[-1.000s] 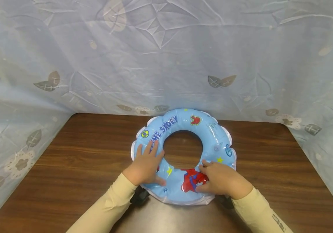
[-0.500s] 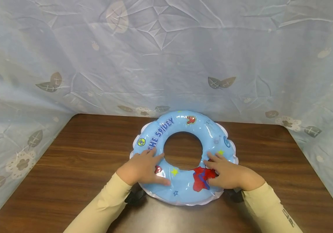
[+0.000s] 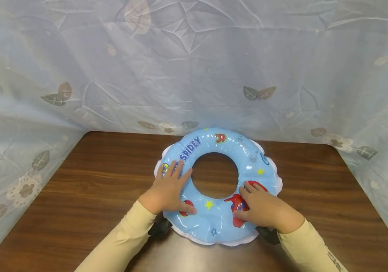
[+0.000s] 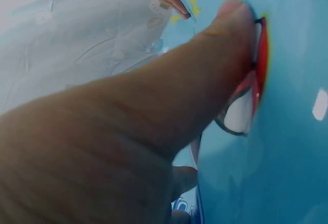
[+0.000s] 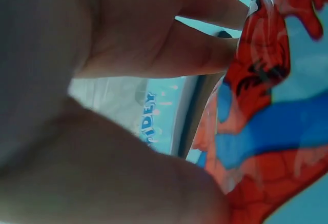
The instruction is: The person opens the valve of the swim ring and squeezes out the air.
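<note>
A light blue inflatable swim ring (image 3: 221, 219) lies on the wooden table, puffed up, with a wavy white rim, "SPIDEY" lettering, yellow stars and a red-and-blue figure. My left hand (image 3: 168, 189) rests spread on its left side, fingers over the lettering and thumb toward the front. On the front right, my right hand (image 3: 265, 207) lies over the printed figure with its fingers extended. The left wrist view shows the left thumb (image 4: 225, 44) on the blue vinyl. Close to the figure's print, the right fingers (image 5: 200, 49) touch the ring in the right wrist view.
The dark brown table (image 3: 95, 181) extends to both sides of the ring. A pale curtain (image 3: 194, 75) with leaf and flower prints hangs along the back and both sides. Black wrist straps (image 3: 160, 226) sit below the hands.
The ring has turned counterclockwise: its top print shifted left and the front figure shifted right. My right hand moved slightly right. The left hand slid back, then forward again along the ring.
</note>
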`<state>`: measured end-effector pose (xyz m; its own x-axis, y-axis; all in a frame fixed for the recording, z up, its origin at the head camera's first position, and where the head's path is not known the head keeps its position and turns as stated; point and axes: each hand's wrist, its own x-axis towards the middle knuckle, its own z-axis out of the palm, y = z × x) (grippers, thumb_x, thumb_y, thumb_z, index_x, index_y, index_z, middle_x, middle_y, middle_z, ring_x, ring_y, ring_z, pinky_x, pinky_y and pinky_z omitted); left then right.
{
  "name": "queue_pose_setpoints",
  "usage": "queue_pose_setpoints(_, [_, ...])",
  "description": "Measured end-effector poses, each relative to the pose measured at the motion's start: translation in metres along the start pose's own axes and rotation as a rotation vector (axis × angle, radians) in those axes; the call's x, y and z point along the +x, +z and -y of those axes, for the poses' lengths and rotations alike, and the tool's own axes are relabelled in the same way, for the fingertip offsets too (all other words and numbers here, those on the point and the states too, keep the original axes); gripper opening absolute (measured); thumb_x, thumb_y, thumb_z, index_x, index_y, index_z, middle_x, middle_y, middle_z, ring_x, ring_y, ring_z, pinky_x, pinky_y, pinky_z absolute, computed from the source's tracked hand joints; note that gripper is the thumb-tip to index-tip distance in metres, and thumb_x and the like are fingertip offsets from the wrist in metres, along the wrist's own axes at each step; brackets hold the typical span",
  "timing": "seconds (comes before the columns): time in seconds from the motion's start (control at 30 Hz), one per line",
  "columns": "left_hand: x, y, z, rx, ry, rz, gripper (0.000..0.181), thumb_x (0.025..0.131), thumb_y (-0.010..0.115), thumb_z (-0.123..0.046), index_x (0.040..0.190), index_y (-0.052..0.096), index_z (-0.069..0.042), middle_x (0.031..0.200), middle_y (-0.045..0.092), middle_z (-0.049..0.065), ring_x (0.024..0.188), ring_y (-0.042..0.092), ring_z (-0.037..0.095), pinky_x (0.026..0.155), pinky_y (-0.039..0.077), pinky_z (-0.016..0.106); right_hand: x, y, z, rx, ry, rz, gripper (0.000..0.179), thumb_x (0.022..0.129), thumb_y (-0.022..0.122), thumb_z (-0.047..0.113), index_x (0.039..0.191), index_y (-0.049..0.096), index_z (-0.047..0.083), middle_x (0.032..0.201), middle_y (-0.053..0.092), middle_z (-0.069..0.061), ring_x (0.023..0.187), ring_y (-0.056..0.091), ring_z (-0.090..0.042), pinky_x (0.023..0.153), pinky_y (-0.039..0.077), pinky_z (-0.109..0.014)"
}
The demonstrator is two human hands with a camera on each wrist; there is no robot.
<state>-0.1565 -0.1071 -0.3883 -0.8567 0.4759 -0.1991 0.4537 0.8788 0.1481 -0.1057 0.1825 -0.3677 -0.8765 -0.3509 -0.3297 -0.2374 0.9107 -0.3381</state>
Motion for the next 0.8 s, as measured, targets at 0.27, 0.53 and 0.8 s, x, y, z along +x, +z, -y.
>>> queue_pose_setpoints(0.27, [0.003, 0.005, -0.005, 0.038, -0.025, -0.009, 0.125, 0.068, 0.078, -0.08, 0.162, 0.034, -0.01, 0.17, 0.017, 0.023, 0.157, 0.01, 0.046, 0.121, 0.011, 0.069, 0.008, 0.004, -0.002, -0.003, 0.025, 0.013, 0.088, 0.08, 0.082, 0.05, 0.146, 0.055, -0.003, 0.154, 0.046, -0.029, 0.143, 0.039, -0.051, 0.097, 0.052, -0.063])
queue_pose_setpoints(0.53, [0.006, 0.01, -0.01, 0.041, -0.018, -0.018, 0.126, 0.069, 0.079, -0.079, 0.161, 0.034, -0.006, 0.169, 0.015, 0.027, 0.156, 0.01, 0.048, 0.121, 0.008, 0.07, 0.012, 0.002, -0.005, 0.028, 0.03, 0.023, 0.087, 0.079, 0.084, 0.051, 0.146, 0.058, 0.002, 0.155, 0.046, -0.025, 0.141, 0.042, -0.048, 0.093, 0.056, -0.057])
queue_pose_setpoints(0.8, [0.009, 0.008, -0.012, 0.071, -0.035, 0.037, 0.123, 0.071, 0.075, -0.08, 0.162, 0.033, -0.009, 0.169, 0.02, 0.023, 0.156, 0.016, 0.045, 0.122, 0.011, 0.068, 0.014, 0.002, -0.007, 0.021, 0.004, 0.02, 0.085, 0.08, 0.083, 0.052, 0.144, 0.059, 0.001, 0.153, 0.049, -0.024, 0.14, 0.045, -0.045, 0.1, 0.053, -0.055])
